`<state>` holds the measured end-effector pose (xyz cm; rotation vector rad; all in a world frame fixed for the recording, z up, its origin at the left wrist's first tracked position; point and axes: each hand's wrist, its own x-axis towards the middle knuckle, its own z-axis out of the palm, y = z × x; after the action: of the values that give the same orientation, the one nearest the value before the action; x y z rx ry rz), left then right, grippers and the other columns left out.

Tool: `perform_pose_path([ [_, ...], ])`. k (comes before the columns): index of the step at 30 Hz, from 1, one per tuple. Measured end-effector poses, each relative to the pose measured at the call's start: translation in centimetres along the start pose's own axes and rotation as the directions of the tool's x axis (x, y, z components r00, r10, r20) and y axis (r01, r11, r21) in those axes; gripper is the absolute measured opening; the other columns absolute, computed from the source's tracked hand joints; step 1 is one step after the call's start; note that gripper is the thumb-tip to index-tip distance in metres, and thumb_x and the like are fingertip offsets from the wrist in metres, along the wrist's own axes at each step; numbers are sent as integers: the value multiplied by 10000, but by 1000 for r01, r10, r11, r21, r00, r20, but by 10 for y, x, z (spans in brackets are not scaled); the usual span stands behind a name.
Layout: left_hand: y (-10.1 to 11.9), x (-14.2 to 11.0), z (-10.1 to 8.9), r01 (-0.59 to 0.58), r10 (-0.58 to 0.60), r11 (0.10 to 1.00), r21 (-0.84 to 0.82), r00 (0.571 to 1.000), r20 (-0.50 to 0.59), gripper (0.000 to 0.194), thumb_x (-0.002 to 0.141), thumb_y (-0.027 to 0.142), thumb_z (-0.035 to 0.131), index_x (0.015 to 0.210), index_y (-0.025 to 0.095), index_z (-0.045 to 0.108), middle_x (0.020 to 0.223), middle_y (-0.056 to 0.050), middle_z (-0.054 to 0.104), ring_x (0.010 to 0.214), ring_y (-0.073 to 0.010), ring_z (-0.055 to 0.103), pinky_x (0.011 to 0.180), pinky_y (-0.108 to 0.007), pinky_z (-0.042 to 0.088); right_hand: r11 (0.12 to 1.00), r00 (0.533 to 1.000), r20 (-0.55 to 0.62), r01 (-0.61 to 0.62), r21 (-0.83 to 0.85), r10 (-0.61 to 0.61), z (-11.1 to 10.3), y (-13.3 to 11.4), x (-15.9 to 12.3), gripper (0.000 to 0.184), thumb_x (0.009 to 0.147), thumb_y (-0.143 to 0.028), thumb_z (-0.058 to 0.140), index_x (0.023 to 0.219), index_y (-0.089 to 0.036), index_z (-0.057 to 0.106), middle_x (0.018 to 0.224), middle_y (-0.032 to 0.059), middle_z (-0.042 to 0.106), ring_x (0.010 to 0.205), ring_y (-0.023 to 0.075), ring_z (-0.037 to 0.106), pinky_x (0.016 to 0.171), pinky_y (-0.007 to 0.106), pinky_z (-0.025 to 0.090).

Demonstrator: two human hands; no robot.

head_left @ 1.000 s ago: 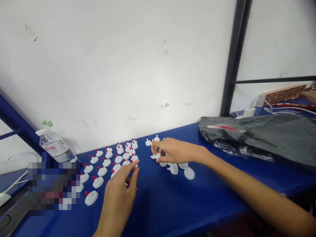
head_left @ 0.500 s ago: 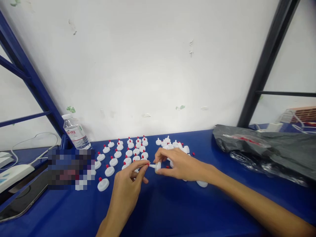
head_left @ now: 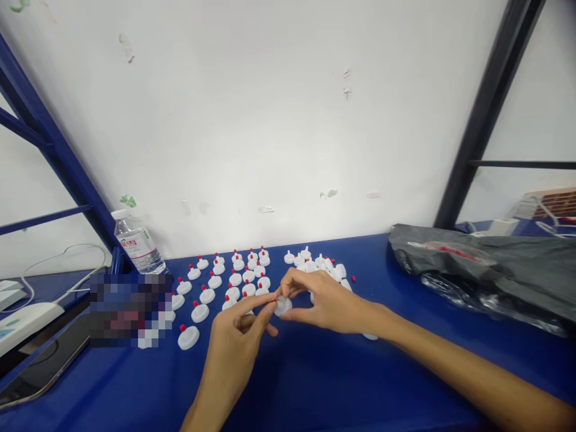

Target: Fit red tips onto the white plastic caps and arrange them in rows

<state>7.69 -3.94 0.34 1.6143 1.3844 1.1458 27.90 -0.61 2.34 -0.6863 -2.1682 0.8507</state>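
Observation:
My right hand (head_left: 315,298) grips a white nozzle cap (head_left: 283,306) by the rim of its round base. From the left, my left hand (head_left: 245,324) pinches a small red tip (head_left: 275,302) at the end of that cap's spout, so the two hands almost meet. Most of the spout is hidden by my fingers. Behind my left hand stand rows of white nozzle caps with red tips (head_left: 200,311). A cluster of white caps without red tips (head_left: 307,256) lies behind my right hand, partly covered by it.
A loose red tip (head_left: 353,279) lies right of the cluster. A water bottle (head_left: 140,245) leans at the back left, with a phone (head_left: 49,360) and a power strip (head_left: 29,324) further left. A grey plastic bag (head_left: 486,264) lies at the right.
The held cap has turned so that its round base now faces me more. My left hand has moved slightly right, closer to my right hand.

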Motion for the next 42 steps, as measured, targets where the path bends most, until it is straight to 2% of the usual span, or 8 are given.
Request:
perform_pose_path([
  [4, -4, -2, 3, -145, 145, 988, 58, 989, 2, 333, 859, 447, 647, 1068, 217, 765, 871, -49, 773, 611, -162, 676, 549, -244, 516, 997, 998, 52, -50, 53, 47, 6, -3, -2, 212, 873, -173, 671, 972, -228, 491, 1000, 5, 697, 966, 155, 684, 885, 291, 508],
  [7, -6, -2, 2, -197, 198, 953, 232, 980, 20, 295, 892, 424, 599, 1043, 243, 776, 825, -29, 771, 584, -161, 668, 563, -254, 521, 994, 994, 78, -65, -83, 71, 7, -4, -4, 248, 873, -255, 707, 1012, -236, 502, 1049, 11, 696, 981, 172, 661, 877, 302, 484],
  [15, -18, 7, -2, -140, 113, 744, 653, 990, 84, 333, 948, 303, 464, 1116, 260, 749, 909, -46, 784, 815, -225, 725, 716, -311, 520, 879, 999, -34, 3, -477, -22, -4, -1, -3, 162, 952, -142, 475, 1073, -211, 558, 1010, 51, 697, 933, 201, 622, 881, 340, 431],
  [21, -26, 9, -2, -235, 231, 650, 723, 967, 107, 360, 993, 268, 401, 1156, 256, 722, 1048, -55, 734, 815, -180, 701, 696, -266, 496, 770, 994, -11, 78, -633, -110, -3, 7, -2, 246, 928, -70, 435, 1089, -194, 573, 951, 47, 694, 885, 195, 619, 929, 359, 383],
  [27, -24, 11, -1, -221, 221, 619, 753, 970, 103, 339, 996, 234, 410, 1096, 264, 733, 1047, -39, 709, 782, -162, 686, 734, -264, 493, 666, 992, 20, 97, -740, -123, -7, 9, 0, 239, 931, -92, 439, 1071, -187, 608, 911, 50, 692, 846, 198, 599, 946, 375, 355],
  [35, -22, 7, -3, -152, 227, 590, 793, 974, 17, 291, 990, 246, 451, 1161, 282, 684, 1077, -19, 748, 831, -199, 705, 705, -282, 462, 664, 992, -66, 22, -747, -108, -21, 9, 1, 219, 915, -90, 448, 992, -185, 629, 884, 52, 696, 822, 195, 606, 952, 376, 347],
  [39, -17, 5, -4, -96, 170, 527, 845, 986, 6, 260, 998, 278, 452, 1104, 287, 690, 960, -2, 772, 794, -229, 714, 629, -291, 414, 652, 996, -20, 38, -758, -82, -17, 12, 0, 221, 931, -107, 449, 1010, -183, 641, 901, 61, 698, 845, 204, 611, 949, 383, 350],
  [42, -16, 5, -3, -105, 180, 523, 846, 984, 11, 259, 997, 278, 459, 1120, 288, 687, 1044, -2, 766, 828, -231, 722, 646, -293, 427, 641, 997, 26, 65, -765, -70, -14, 16, -1, 236, 946, -124, 452, 1045, -186, 657, 938, 75, 707, 916, 224, 620, 957, 398, 352],
])
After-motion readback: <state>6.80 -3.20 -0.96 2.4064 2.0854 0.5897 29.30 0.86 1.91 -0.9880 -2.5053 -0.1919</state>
